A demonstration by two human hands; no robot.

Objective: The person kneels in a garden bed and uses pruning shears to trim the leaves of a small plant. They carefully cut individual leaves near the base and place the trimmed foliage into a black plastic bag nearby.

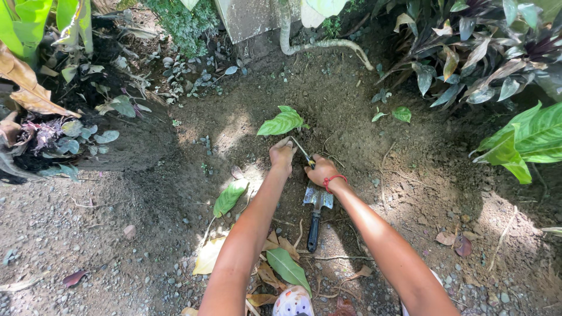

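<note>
Both hands, left hand (pixel 283 153) and right hand (pixel 321 170), hold stem (pixel 302 151) slanting up-left.

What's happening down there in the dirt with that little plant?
A person is crouched over a patch of bare soil in a garden bed. Their left hand presses down at the base of a small green-leaved cutting standing in the soil, while the right hand, with a red band at the wrist, holds a thin stick-like tool angled toward the same spot. A small hand trowel with a black handle lies on the ground between the arms, and fallen leaves are scattered nearby.
</note>
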